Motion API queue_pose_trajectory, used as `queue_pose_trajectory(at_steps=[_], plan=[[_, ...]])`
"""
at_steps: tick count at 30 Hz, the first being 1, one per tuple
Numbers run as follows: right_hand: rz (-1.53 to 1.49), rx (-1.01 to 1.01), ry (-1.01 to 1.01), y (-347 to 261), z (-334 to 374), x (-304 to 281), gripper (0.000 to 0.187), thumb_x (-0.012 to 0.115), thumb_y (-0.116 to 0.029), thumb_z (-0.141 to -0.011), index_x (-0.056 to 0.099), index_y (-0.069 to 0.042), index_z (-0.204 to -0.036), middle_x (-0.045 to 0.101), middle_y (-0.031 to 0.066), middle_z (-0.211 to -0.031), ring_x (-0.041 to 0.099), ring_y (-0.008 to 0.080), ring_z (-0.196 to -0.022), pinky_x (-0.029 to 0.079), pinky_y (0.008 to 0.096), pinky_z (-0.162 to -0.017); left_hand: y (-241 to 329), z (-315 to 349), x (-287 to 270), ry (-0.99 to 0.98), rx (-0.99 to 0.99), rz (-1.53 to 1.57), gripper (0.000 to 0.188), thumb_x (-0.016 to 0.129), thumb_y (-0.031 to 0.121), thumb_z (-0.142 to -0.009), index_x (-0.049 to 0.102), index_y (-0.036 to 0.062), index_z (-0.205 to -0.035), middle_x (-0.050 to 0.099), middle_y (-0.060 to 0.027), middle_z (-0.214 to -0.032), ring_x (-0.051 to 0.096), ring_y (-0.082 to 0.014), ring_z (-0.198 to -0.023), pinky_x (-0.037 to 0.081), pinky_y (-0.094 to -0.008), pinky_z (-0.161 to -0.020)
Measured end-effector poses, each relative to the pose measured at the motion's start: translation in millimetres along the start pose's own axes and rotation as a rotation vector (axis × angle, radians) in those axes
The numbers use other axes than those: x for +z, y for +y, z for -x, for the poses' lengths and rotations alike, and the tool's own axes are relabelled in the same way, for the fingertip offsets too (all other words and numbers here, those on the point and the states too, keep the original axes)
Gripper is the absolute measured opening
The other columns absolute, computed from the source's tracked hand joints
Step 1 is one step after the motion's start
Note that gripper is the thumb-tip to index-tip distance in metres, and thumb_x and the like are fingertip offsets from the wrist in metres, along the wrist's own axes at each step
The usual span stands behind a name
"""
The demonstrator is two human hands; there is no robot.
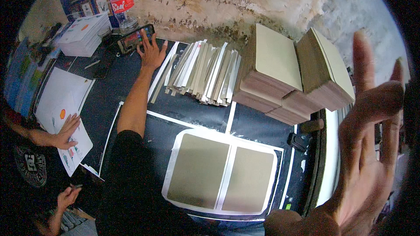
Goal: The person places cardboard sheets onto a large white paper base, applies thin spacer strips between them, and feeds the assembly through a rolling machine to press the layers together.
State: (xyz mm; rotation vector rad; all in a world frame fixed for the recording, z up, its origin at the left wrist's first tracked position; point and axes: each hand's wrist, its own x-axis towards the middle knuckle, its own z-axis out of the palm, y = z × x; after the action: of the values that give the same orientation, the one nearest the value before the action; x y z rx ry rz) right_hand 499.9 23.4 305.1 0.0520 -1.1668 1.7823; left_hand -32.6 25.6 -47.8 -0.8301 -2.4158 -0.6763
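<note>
At the far side of the table my left hand (151, 52) reaches out, fingers spread, its fingertips on the screen of a phone (135, 39) that leans at a slant. Close to the camera on the right, my right hand (365, 161) is raised with its fingers apart, some bent, and nothing in it. On the table before me lies a white sheet (224, 179) with two greyish-brown boards (199, 166) side by side on it, a narrow white gap between them. Beyond them is a row of thin white and grey strips (203, 74).
Stacks of rounded-corner boards (275, 57) stand at the back right by a stained wall. A red-labelled plastic bottle (122, 6) and a pile of white printed sheets (85, 32) are back left. A co-worker's hand (68, 133) rests on a printed white cover (65, 100) at left.
</note>
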Motion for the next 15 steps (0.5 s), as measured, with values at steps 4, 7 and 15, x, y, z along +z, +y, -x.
queue_pose_trajectory(at_steps=[4,7,15], plan=[[0.007,-0.023,-0.020,-3.5,-4.6,-5.3,0.074,0.049,-0.053,-0.100,0.027,-0.006,-0.153,0.034,0.0274,-0.150,0.039,0.0355,-0.140,0.060,0.0482,-0.091,5.3,-4.0,-6.6,0.036,-0.005,-0.037,0.084,0.046,0.065,-0.098,0.029,0.0092,-0.158,-0.015,-0.0211,-0.170,0.005,-0.0411,-0.157,0.011,-0.0702,-0.117],[0.035,-0.026,-0.012,-8.7,-5.7,-7.9,0.072,0.050,-0.052,-0.100,0.029,-0.006,-0.151,0.036,0.0266,-0.149,0.040,0.0349,-0.138,0.060,0.0478,-0.091,17.8,-3.6,-13.7,-0.068,-0.055,-0.037,0.085,0.045,0.067,-0.098,0.029,0.0092,-0.158,-0.014,-0.0215,-0.169,0.006,-0.0398,-0.158,0.011,-0.0696,-0.117],[0.067,0.035,0.034,3.2,5.6,-10.8,0.066,0.052,-0.048,-0.099,0.034,-0.006,-0.147,0.041,0.0247,-0.144,0.044,0.0333,-0.134,0.059,0.0466,-0.091,1.1,-6.8,-7.3,-0.050,-0.059,-0.025,0.091,0.044,0.072,-0.095,0.029,0.0079,-0.158,-0.014,-0.0241,-0.169,0.004,-0.0421,-0.157,0.008,-0.0714,-0.117]])
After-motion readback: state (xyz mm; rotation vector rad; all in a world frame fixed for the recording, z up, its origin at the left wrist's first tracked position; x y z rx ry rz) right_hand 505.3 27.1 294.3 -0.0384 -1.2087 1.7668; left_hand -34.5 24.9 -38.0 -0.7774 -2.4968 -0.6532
